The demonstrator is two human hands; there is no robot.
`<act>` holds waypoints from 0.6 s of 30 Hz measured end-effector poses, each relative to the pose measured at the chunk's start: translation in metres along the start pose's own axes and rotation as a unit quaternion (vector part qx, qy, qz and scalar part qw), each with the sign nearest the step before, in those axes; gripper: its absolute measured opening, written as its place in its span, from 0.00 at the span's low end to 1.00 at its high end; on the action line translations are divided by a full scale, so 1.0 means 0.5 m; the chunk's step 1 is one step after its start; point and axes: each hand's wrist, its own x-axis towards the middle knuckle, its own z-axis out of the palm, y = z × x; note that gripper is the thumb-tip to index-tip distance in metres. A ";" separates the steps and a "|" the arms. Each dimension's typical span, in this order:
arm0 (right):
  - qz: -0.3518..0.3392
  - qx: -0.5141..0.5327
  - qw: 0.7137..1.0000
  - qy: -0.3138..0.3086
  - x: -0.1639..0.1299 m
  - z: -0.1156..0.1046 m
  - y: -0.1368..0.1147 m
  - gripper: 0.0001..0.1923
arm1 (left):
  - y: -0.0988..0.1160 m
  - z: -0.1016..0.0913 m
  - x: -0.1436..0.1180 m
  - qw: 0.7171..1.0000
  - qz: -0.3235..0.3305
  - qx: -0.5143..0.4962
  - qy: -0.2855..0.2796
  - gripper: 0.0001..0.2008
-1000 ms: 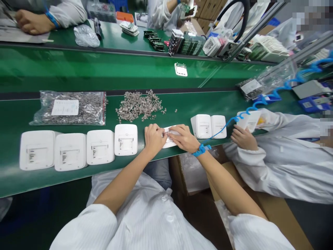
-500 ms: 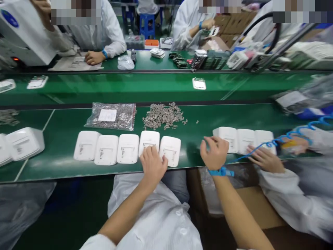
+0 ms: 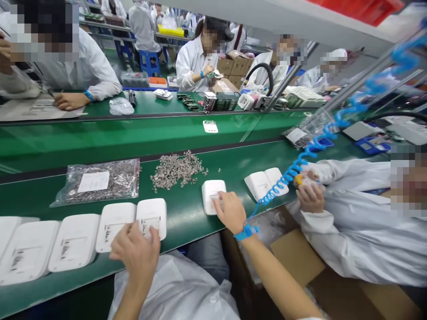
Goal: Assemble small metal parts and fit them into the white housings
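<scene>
My right hand (image 3: 230,211) lies over the near corner of a white plastic housing (image 3: 210,193) that sits alone on the green belt (image 3: 187,222); a blue wrist strap (image 3: 245,231) with a coiled cord circles that wrist. My left hand (image 3: 135,253) is at the belt's near edge, its fingertips touching the front of the last housing (image 3: 152,215) in a row of white housings (image 3: 75,242) that runs off to the left. Nothing is held in the left hand.
A heap of small metal parts (image 3: 176,169) and a clear bag of the same parts (image 3: 98,182) lie behind the row. Two more housings (image 3: 265,182) stand to the right, beside a co-worker's hand (image 3: 310,198). Other people work across a second belt (image 3: 133,133).
My right hand took one housing from the right group and brought it to the middle. The row and my left hand have shifted left. The view has tilted up.
</scene>
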 end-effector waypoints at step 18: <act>0.119 -0.029 0.987 -0.101 0.189 0.110 0.204 0.12 | 0.305 0.202 0.117 0.894 0.234 -0.278 -0.263 0.21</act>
